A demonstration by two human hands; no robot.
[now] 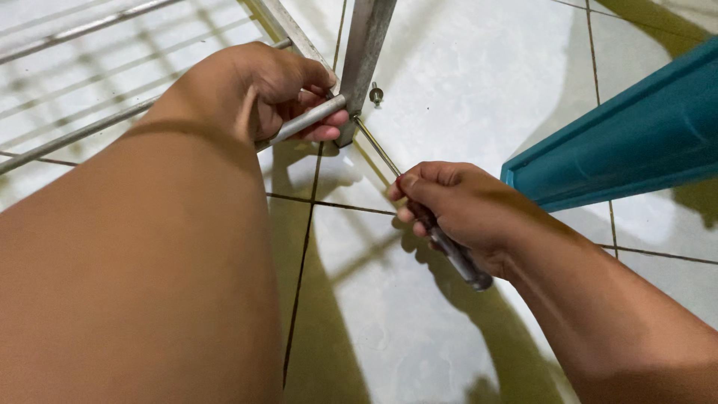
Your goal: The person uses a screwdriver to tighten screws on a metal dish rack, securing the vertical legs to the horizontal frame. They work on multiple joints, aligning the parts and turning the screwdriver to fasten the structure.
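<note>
The floor [464, 82] is the biggest thing here. It is made of big white shiny tiles with dark lines between them. On the right lies a long blue-green plastic piece [636, 135], slanting up toward the far right.

On the far left stands a grey metal rack [82, 45] with thin wire bars. A flat metal leg [366, 52] of the rack comes down in the far middle. A round grey bar [307, 120] meets that leg at its low end.

The left hand [254, 90] is closed around the round bar, right beside the leg. Its grip is pressed tight on the bar and holds it steady.

The right hand [464, 209] is nearer and more to the right. Its grip is wrapped around the dark handle of a screwdriver [419, 202]. The screwdriver is long and thin. Its long line runs slanted, from the handle end at the near right up to the tip at the far left. The tip sits right at the joint where the bar meets the leg.

I think the step in hand is turning a screw at that joint. The next move likely needs the tip kept straight in the screw while the bar is held firm.

A small loose bolt [376, 94] lies on the floor just past the leg.
</note>
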